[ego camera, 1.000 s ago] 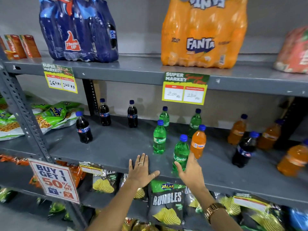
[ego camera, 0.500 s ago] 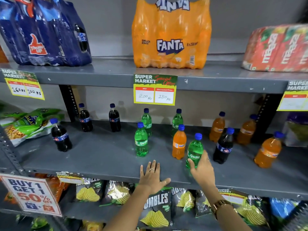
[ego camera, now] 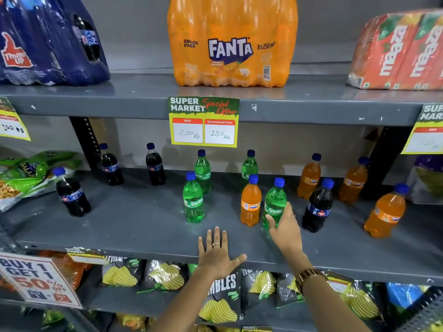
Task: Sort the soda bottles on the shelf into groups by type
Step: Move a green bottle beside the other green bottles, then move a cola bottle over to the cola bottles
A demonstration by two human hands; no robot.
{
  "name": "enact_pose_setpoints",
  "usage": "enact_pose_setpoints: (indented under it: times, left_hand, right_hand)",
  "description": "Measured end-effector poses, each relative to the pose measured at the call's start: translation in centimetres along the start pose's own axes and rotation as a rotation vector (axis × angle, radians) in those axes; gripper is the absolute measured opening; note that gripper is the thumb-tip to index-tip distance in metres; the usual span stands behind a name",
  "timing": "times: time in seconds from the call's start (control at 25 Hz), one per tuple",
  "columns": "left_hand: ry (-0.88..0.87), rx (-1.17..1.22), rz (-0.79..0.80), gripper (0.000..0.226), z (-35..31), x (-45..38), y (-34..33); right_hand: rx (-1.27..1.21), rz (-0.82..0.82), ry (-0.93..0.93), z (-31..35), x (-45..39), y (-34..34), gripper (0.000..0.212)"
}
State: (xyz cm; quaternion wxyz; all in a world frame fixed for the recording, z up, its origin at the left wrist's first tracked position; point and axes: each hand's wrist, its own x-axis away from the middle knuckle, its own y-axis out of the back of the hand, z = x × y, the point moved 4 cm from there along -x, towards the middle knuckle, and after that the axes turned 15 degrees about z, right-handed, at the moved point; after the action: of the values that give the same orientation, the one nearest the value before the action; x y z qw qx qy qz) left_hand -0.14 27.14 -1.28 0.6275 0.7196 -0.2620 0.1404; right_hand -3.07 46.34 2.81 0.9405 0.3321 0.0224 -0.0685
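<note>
Right hand (ego camera: 285,232): fingers wrapped round front Sprite bottle (ego camera: 275,204), centre-right. Left hand (ego camera: 217,254): flat, splayed on shelf (ego camera: 119,226) edge. Next: likely shift it left past Fanta bottle (ego camera: 250,202).

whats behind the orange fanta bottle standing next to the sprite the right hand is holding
Directly behind that Fanta bottle stands a green Sprite bottle near the back wall. Only its cap, neck and upper body show; the Fanta covers its lower part.
</note>
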Motion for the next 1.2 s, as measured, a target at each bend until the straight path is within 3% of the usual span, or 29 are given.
enact_pose_setpoints:
  times: [0.2, 0.28, 0.4, 0.48, 0.64, 0.72, 1.2]
  left_hand:
    - [0.003, -0.002, 0.007, 0.091, 0.1, 0.0, 0.0]
    - [0.0, -0.002, 0.011, 0.091, 0.0, 0.1, 0.0]
    - [-0.002, -0.006, 0.017, 0.091, 0.0, 0.1, 0.1]
    - [0.0, -0.012, 0.018, 0.091, 0.0, 0.1, 0.0]
    - [0.0, -0.017, 0.02, 0.091, 0.1, -0.1, 0.0]
    - [0.0, -0.013, 0.022, 0.091, 0.1, -0.1, 0.0]
    - [-0.076, 0.021, -0.048, 0.087, 0.5, 0.4, -0.2]
  right_hand:
    - [-0.052, -0.033, -0.022, -0.1, 0.2, -0.1, 0.066]
    - [-0.076, -0.205, 0.002, 0.2, 1.1, 1.2, 0.06]
    - [-0.133, -0.521, -0.034, -0.4, 2.3, 4.0, 0.034]
    - [-0.171, -0.611, -0.102, -1.5, 2.2, 5.2, 0.039]
    - [-0.17, -0.527, -0.191, -3.1, 0.7, 5.9, 0.068]
    - [-0.189, -0.438, -0.242, -4.0, -0.1, 5.9, 0.073]
    - [-0.067, -0.27, -0.192, -1.9, 4.7, 2.1, 0.054]
